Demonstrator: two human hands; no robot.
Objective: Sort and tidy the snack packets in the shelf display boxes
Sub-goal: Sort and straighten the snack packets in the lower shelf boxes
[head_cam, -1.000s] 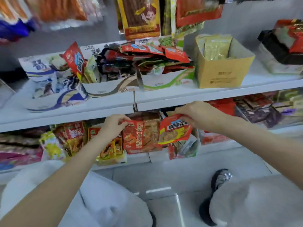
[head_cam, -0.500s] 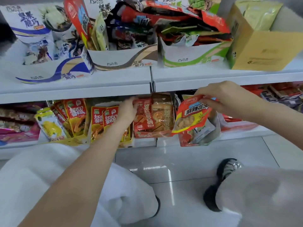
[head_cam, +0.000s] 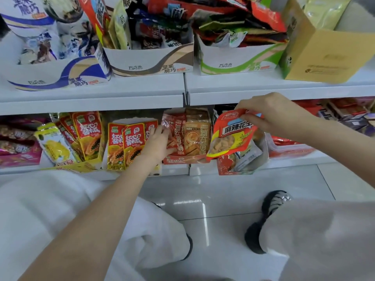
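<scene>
You're pinching the peanut packet (head_cam: 231, 134) by its top in your right hand (head_cam: 272, 114), left hand (head_cam: 158, 145) lying flat, fingers loose, against the brown packets (head_cam: 190, 134); next, probably slotting it into the box (head_cam: 225, 169) just below your fingers.

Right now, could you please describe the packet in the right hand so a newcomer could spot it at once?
Look at the lower shelf, just right of the central shelf join. The right hand pinches the top of a red packet hanging in front of an open display box. Unlike its neighbours, it has a yellow middle and a clear window.
</scene>
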